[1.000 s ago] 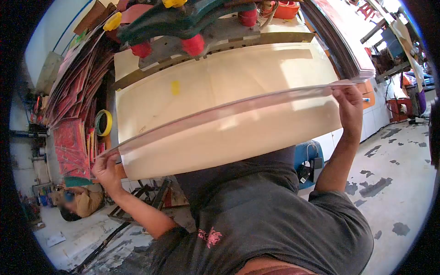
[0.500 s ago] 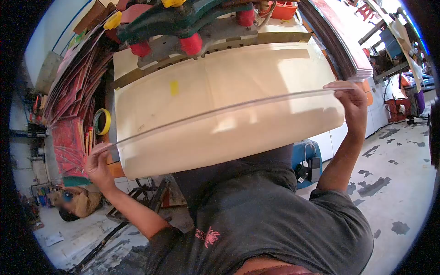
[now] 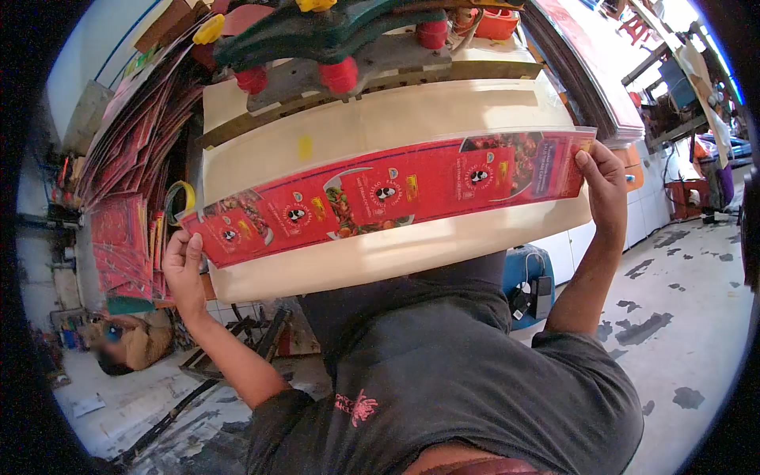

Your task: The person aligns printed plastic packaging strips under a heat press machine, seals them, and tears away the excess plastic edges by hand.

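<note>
Stretched between my two hands is a long red printed sheet (image 3: 427, 186) with food pictures and round logos, its printed face turned toward me. A clear margin shows along its edge. My left hand (image 3: 186, 265) pinches the sheet's left end, thumb on the near face. At the other end, my right hand (image 3: 603, 170) grips the right corner between thumb and fingers. The sheet is held over a cream-coloured covering (image 3: 380, 257) that drapes over the table's near edge.
Behind the table stands a machine with a dark green frame (image 3: 317, 39) and red feet. Stacked red sheets (image 3: 131, 174) lean at the left, near a yellow tape roll (image 3: 182, 198). More sheets (image 3: 590, 71) lie at the right. A person (image 3: 138, 344) is low at the left.
The sheet was edge-on, seen as a thin line; now it is tilted so its red printed face shows. Both hands have turned with it, and the left has moved slightly right.
</note>
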The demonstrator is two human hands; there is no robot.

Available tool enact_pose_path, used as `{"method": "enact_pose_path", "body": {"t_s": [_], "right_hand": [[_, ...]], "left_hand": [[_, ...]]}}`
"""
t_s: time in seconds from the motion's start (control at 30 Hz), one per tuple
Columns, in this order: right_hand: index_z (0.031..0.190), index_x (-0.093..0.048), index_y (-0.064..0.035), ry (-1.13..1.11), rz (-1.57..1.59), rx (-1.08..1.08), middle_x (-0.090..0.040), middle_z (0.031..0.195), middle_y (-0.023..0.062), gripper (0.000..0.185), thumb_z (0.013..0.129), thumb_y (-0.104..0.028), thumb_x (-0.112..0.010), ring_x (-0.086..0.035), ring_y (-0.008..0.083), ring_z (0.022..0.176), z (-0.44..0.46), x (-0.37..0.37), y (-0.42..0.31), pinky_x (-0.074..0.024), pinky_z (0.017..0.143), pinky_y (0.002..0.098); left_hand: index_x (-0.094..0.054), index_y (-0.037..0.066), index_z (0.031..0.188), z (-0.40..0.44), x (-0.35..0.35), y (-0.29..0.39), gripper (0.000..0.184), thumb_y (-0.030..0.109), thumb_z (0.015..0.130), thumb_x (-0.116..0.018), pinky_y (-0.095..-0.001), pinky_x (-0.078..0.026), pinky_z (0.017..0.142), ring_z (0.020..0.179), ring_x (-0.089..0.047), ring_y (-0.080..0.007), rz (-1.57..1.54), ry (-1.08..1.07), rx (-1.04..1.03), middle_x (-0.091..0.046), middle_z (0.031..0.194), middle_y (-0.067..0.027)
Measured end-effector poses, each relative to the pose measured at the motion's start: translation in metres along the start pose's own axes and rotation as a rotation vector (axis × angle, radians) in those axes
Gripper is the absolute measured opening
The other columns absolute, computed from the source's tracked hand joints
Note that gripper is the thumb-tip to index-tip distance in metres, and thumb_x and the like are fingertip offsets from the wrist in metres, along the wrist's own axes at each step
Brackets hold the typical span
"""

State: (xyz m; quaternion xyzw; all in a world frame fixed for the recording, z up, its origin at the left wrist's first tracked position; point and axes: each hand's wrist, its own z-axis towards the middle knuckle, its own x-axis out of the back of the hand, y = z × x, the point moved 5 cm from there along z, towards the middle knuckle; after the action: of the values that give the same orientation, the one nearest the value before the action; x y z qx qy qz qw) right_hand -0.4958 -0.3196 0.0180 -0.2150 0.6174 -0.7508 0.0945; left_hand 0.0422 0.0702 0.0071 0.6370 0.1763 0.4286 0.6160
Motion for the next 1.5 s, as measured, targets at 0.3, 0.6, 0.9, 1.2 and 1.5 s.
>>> {"method": "enact_pose_path", "body": {"t_s": [0.3, 0.6, 0.9, 1.2, 1.5], "right_hand": [[0.108, -0.068, -0.0003, 0.005, -0.002, -0.072, -0.068, 0.098, -0.0007, 0.025, 0.103, -0.024, -0.064, -0.058, 0.0042, 0.086, 0.008, -0.013, 0.006, -0.0476, 0.076, 0.0205], [0.099, -0.068, -0.0021, 0.077, -0.045, -0.011, -0.062, 0.086, -0.0053, 0.023, 0.102, -0.025, -0.066, -0.052, 0.0020, 0.078, 0.007, -0.027, 0.003, -0.0428, 0.068, 0.0198], [0.118, -0.066, 0.0046, 0.170, -0.414, 0.151, -0.067, 0.112, 0.0048, 0.033, 0.106, -0.024, -0.057, -0.061, 0.0117, 0.099, 0.021, 0.000, 0.044, -0.0504, 0.089, 0.0279], [0.123, -0.063, 0.0018, -0.012, 0.197, -0.097, -0.067, 0.112, 0.0025, 0.034, 0.108, -0.027, -0.054, -0.060, 0.0066, 0.098, 0.030, -0.010, 0.042, -0.0490, 0.085, 0.0222], [0.110, -0.067, 0.0008, 0.065, 0.128, -0.137, -0.067, 0.097, 0.0020, 0.030, 0.104, -0.029, -0.061, -0.060, 0.0063, 0.085, 0.029, -0.006, 0.041, -0.0484, 0.075, 0.0214]], "left_hand": [[-0.061, 0.005, 0.098, 0.000, -0.011, 0.003, 0.017, 0.021, 0.105, -0.060, -0.0208, -0.042, 0.084, 0.087, -0.052, -0.0040, -0.133, -0.003, -0.033, -0.061, 0.093, 0.0037], [-0.061, 0.004, 0.105, 0.005, -0.018, -0.010, 0.018, 0.022, 0.105, -0.060, -0.0242, -0.048, 0.084, 0.092, -0.057, -0.0065, -0.138, 0.022, -0.020, -0.064, 0.101, 0.0005], [-0.059, -0.005, 0.128, 0.014, -0.040, 0.010, 0.040, 0.020, 0.097, -0.064, -0.0307, -0.047, 0.099, 0.109, -0.063, -0.0169, -0.259, 0.023, -0.043, -0.066, 0.121, -0.0103], [-0.061, -0.002, 0.115, 0.016, -0.056, 0.040, 0.026, 0.016, 0.097, -0.059, -0.0267, -0.053, 0.086, 0.093, -0.066, -0.0123, -0.616, -0.121, -0.023, -0.069, 0.104, -0.0087], [-0.062, -0.002, 0.123, 0.025, -0.055, 0.025, 0.029, 0.016, 0.100, -0.065, -0.0215, -0.049, 0.082, 0.089, -0.063, -0.0064, -0.248, -0.029, 0.143, -0.071, 0.100, -0.0039]]}}
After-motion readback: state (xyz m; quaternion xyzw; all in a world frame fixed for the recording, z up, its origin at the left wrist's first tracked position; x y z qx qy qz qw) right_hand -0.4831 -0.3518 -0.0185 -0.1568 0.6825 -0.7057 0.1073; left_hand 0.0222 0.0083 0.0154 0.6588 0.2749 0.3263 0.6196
